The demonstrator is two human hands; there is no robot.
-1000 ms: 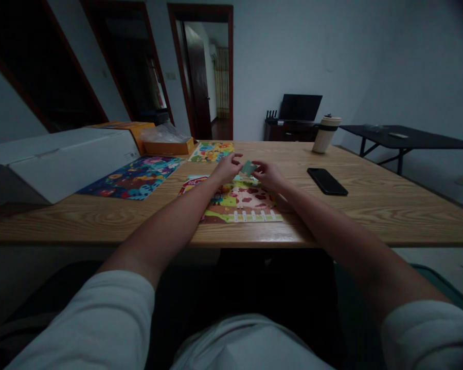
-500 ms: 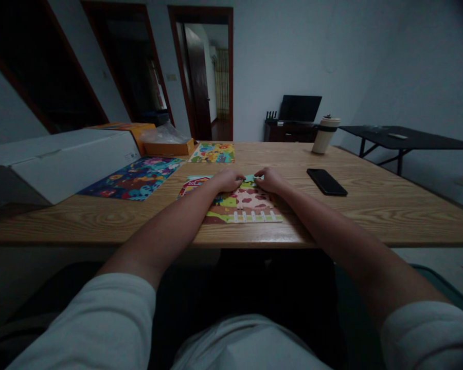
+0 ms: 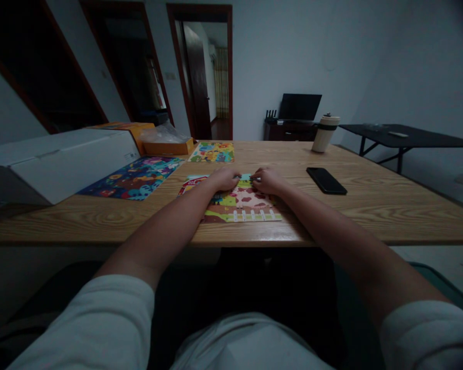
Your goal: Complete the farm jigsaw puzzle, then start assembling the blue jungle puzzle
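Left hand (image 3: pixel 224 179), right hand (image 3: pixel 269 181) at far edge of farm-scene jigsaw puzzle (image 3: pixel 250 198); fingers curled, can't tell if either grip pinches anything.

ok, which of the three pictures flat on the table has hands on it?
The farm picture with the white fence: left hand and right hand are on its far part. No hand touches the blue picture or the yellow picture.

On the table (image 3: pixel 389 216), the nearest puzzle (image 3: pixel 251 199) lies between a box (image 3: pixel 75 159), left, and a phone (image 3: pixel 326 181), right
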